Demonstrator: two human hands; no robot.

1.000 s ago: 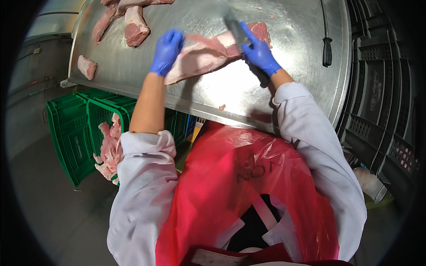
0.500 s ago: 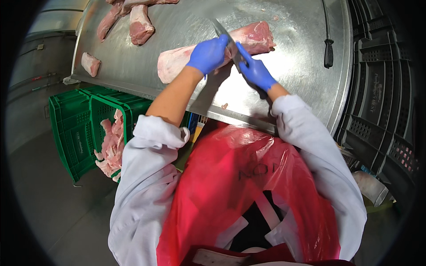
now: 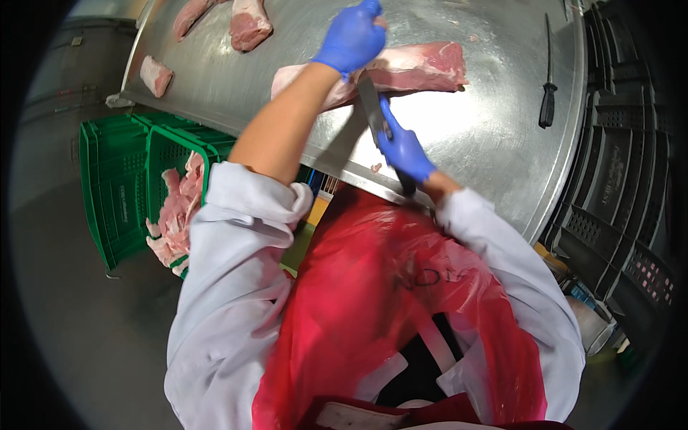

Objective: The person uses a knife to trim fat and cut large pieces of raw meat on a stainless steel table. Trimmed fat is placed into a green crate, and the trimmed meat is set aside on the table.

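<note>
A long slab of pale pink raw meat (image 3: 423,68) lies on the steel table in front of me, with a fatty whitish left end. My left hand (image 3: 352,39), in a blue glove, is closed above its far side; a small pinkish scrap of meat (image 3: 380,24) peeks out of the fingers. In its blue glove, my right hand (image 3: 407,152) grips the black handle of a knife (image 3: 370,104). The blade points away from me, its tip at the near edge of the slab.
Other meat pieces (image 3: 250,27) lie at the far left of the steel table (image 3: 494,150), with a small chunk (image 3: 155,76) near its left edge. A sharpening steel (image 3: 548,93) rests at the right. Black crates (image 3: 609,165) stand beyond. Green crates (image 3: 115,193) at left hold meat trimmings (image 3: 178,211).
My left hand has lifted off the slab and moved away from me. My right hand has drawn the knife back toward me. The view has shifted slightly.
</note>
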